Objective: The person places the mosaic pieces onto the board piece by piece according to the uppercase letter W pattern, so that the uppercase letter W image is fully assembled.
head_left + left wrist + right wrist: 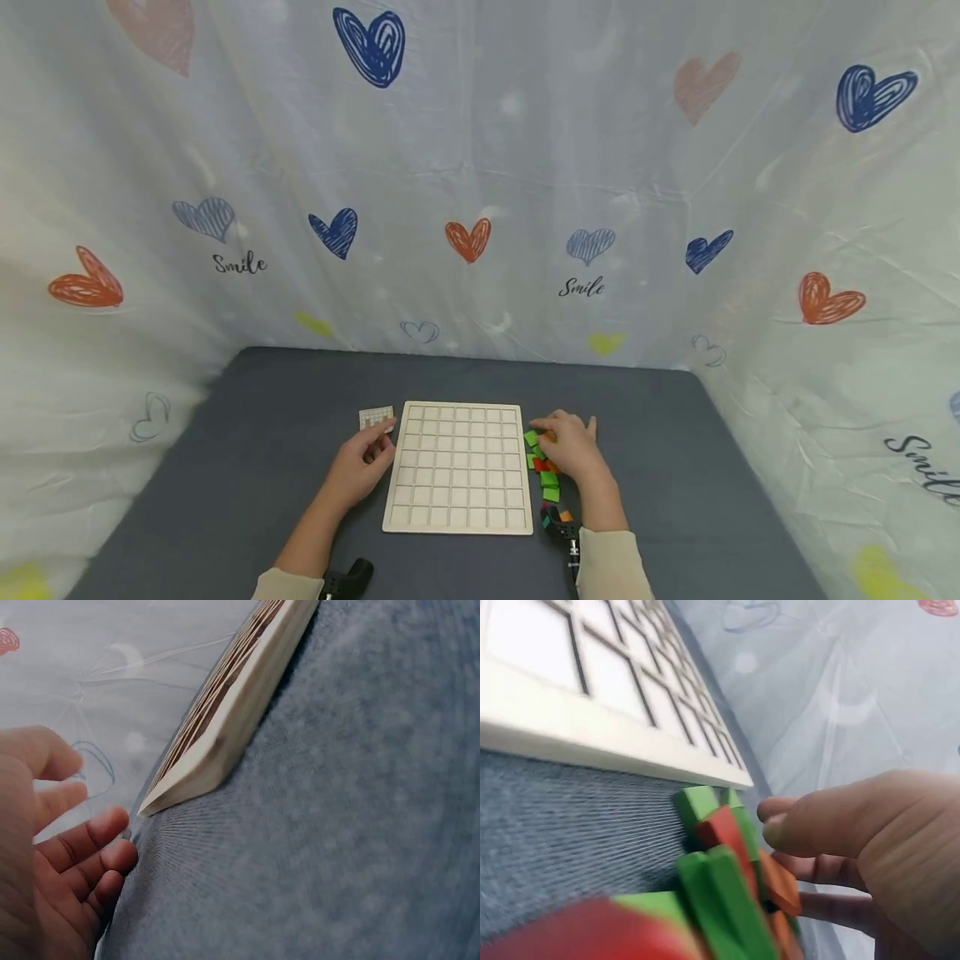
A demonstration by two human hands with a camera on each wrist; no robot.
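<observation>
A pale wooden board (459, 468) with a grid of square recesses lies in the middle of the table. My left hand (360, 467) is by its left edge, fingers loosely bent and holding nothing, near a small white gridded piece (375, 417). To the right of the board is a pile of small green blocks (727, 904), a red block (724, 829) and orange blocks (780, 883). Over the far end of this pile is my right hand (573, 446), its fingertips at an orange block; no firm pinch shows. The left wrist view shows the left fingers (82, 847) beside a board corner.
The dark grey table (697, 500) ends at a white curtain (465, 317) printed with hearts, behind and at both sides. Close to the right wrist camera (558, 527) lie more small coloured pieces, including an orange one (566, 516).
</observation>
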